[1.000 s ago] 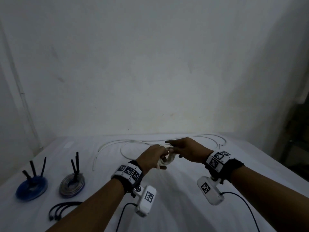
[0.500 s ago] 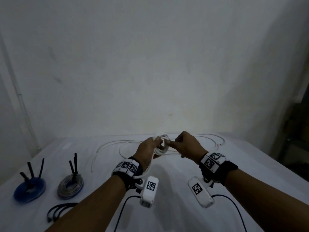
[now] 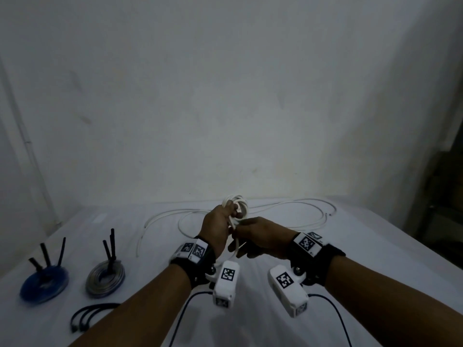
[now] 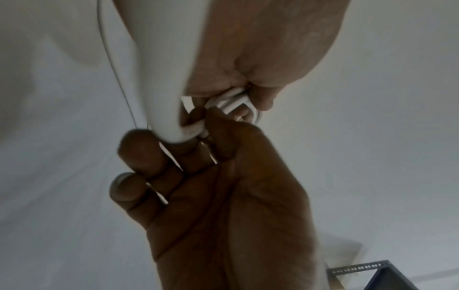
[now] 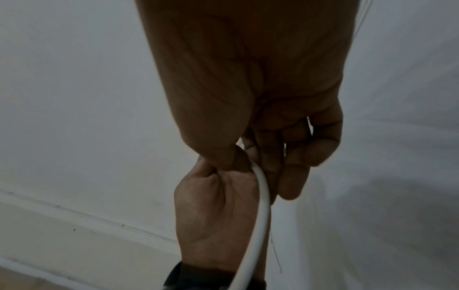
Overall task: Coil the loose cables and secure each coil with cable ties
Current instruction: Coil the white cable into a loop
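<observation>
A white cable is part wound into a small coil (image 3: 236, 203), held up off the table by my left hand (image 3: 231, 212), whose fingers curl round its loops. In the left wrist view those loops (image 4: 234, 100) show in its fist. My right hand (image 3: 238, 230) sits just below and right of it, pinching a strand of the same cable (image 5: 261, 206) between thumb and fingers. The rest of the white cable (image 3: 304, 214) lies loose in wide loops on the white table behind the hands.
A blue coil (image 3: 43, 287) and a grey coil (image 3: 105, 277), each with black ties sticking up, lie at the left. Loose black cable ties (image 3: 86, 314) lie near the front left. A dark shelf (image 3: 443, 196) stands at the right.
Both hands lifted the coil off the table. My right hand has since dropped down and to the left under the coil, with a strand in it.
</observation>
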